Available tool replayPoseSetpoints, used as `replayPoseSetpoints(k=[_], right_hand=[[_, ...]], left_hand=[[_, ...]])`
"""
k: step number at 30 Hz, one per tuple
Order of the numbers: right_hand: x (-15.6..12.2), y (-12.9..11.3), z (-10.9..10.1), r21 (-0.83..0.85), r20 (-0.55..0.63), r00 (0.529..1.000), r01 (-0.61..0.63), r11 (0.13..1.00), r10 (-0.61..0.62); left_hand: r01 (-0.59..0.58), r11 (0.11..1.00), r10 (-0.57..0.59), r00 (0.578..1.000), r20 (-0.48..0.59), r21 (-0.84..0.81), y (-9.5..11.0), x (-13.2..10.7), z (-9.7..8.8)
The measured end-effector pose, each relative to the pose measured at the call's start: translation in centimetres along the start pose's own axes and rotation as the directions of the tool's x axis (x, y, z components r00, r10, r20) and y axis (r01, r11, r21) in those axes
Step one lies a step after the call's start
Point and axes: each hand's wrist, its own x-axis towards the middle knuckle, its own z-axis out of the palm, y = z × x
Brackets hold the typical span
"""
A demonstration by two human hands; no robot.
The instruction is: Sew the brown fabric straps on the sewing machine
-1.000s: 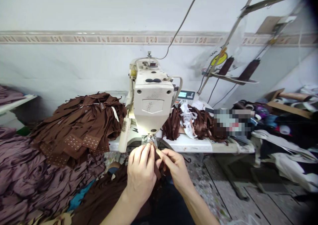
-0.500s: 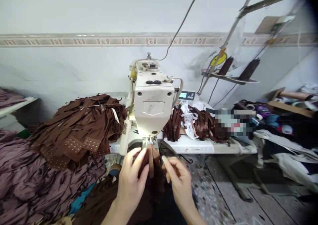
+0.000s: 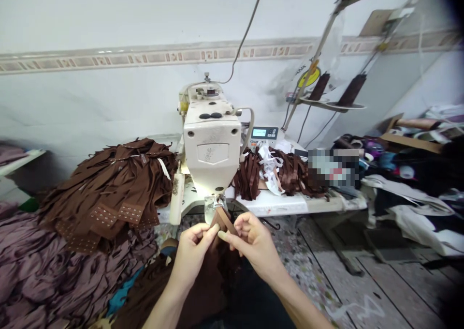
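A white industrial sewing machine (image 3: 212,150) stands straight ahead of me. Brown fabric (image 3: 219,271) hangs from under its presser foot (image 3: 218,201) down toward my lap, with a lighter brown strap (image 3: 226,218) running out of the foot. My left hand (image 3: 194,251) pinches the fabric between thumb and fingers just in front of the needle area. Close against it, my right hand (image 3: 252,239) has its thumb tip on the fabric near the left thumb, its fingers curled about the strap. The needle itself is too small to make out.
Piled brown pieces with metal eyes (image 3: 116,188) lie left of the machine, above mauve fabric (image 3: 29,261). Bundled brown straps (image 3: 297,171) and a control panel (image 3: 264,133) are on the right. Dark thread cones (image 3: 351,89) sit on a stand behind.
My right hand has moved left to the fabric and closed on the strap beside my left hand. The strap now slants right instead of hanging down. The view has shifted slightly.
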Motion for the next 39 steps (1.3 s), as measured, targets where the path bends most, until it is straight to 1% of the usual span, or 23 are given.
replayPoseSetpoints(k=[3,5,6,8,9,12,14,16,18,20,22,24,25,26,27,28,29,30,31,33,34,35,39], right_hand=[[-0.1,-1.6,-1.2,-0.236,-0.024,0.977,0.199,0.951,-0.210],[0.1,-3.0,-2.3,-0.337,0.019,0.947,0.309,0.889,-0.322],[0.3,-3.6,-2.8,-0.352,0.047,0.938,0.336,0.874,-0.342],[0.8,-4.5,-3.5,-0.337,0.110,0.941,0.338,0.879,-0.320],[1.0,-4.7,-3.7,-0.322,0.145,0.947,0.318,0.892,-0.285],[1.7,-4.4,-3.3,-0.285,0.229,0.965,0.194,0.939,-0.130],[2.1,-3.8,-2.6,-0.276,0.223,0.974,0.088,0.957,-0.025],[2.6,-3.0,-2.0,-0.268,0.176,0.984,0.030,0.963,0.018],[3.4,-2.3,-1.6,-0.266,0.124,0.992,0.037,0.963,-0.004],[4.4,-1.6,-1.4,-0.270,0.064,0.997,0.069,0.960,-0.053],[5.5,-1.0,-1.4,-0.279,0.023,0.994,0.106,0.954,-0.104],[6.7,-0.7,-1.4,-0.311,0.009,0.988,0.152,0.938,-0.157],[7.2,-0.7,-1.4,-0.341,0.011,0.982,0.179,0.923,-0.187],[7.7,-0.7,-1.4,-0.378,0.015,0.976,0.208,0.902,-0.218],[8.2,-0.8,-1.5,-0.416,0.021,0.968,0.237,0.878,-0.251],[8.6,-1.0,-1.5,-0.450,0.032,0.958,0.268,0.852,-0.285],[9.0,-1.2,-1.5,-0.476,0.051,0.948,0.299,0.827,-0.313],[9.4,-1.4,-1.6,-0.493,0.078,0.939,0.328,0.806,-0.335],[9.7,-1.6,-1.6,-0.504,0.107,0.931,0.354,0.788,-0.350],[10.4,-1.7,-1.7,-0.513,0.158,0.919,0.389,0.765,-0.360],[10.7,-1.7,-1.7,-0.516,0.173,0.917,0.395,0.760,-0.360],[11.0,-1.7,-1.7,-0.519,0.179,0.917,0.396,0.757,-0.357],[12.0,-1.5,-1.5,-0.548,0.181,0.920,0.389,0.741,-0.349]], left_hand=[[-0.024,0.999,0.024,1.000,0.010,0.028,-0.1,-1.2,0.4],[-0.055,0.993,0.056,0.998,-0.004,0.103,0.1,-2.4,0.4],[-0.075,0.986,0.078,0.997,-0.013,0.150,0.3,-3.0,0.3],[-0.110,0.966,0.115,0.993,-0.006,0.233,0.6,-4.1,0.0],[-0.118,0.959,0.114,0.993,0.029,0.257,0.7,-4.4,-0.1],[-0.081,0.965,0.026,0.976,0.216,0.250,0.7,-4.7,-0.6],[-0.017,0.976,-0.042,0.963,0.268,0.215,0.7,-4.3,-0.7],[0.054,0.989,-0.088,0.963,0.254,0.140,0.7,-3.6,-0.6],[0.108,0.994,-0.112,0.966,0.234,0.031,0.8,-3.0,-0.4],[0.120,0.992,-0.107,0.968,0.225,-0.043,1.0,-2.4,-0.3],[0.055,0.998,-0.052,0.982,0.181,-0.010,1.3,-1.9,-0.3],[-0.075,0.987,0.063,0.994,0.088,0.143,1.5,-1.8,-0.4],[-0.155,0.956,0.152,0.988,0.030,0.248,1.5,-1.7,-0.6],[-0.238,0.903,0.262,0.965,-0.019,0.358,1.5,-1.8,-0.7],[-0.318,0.827,0.383,0.922,-0.050,0.464,1.5,-1.8,-0.9],[-0.391,0.732,0.498,0.866,-0.046,0.558,1.4,-1.9,-1.0],[-0.462,0.622,0.593,0.805,0.004,0.633,1.3,-2.0,-1.1],[-0.528,0.505,0.659,0.747,0.091,0.683,1.1,-2.0,-1.2],[-0.582,0.395,0.691,0.698,0.188,0.711,1.0,-2.0,-1.2],[-0.644,0.237,0.692,0.637,0.339,0.727,0.6,-2.0,-1.1],[-0.651,0.195,0.687,0.624,0.371,0.734,0.4,-2.0,-0.9],[-0.640,0.176,0.691,0.621,0.370,0.748,0.3,-1.9,-0.6],[-0.566,0.198,0.712,0.645,0.280,0.800,-0.2,-1.6,0.6]])
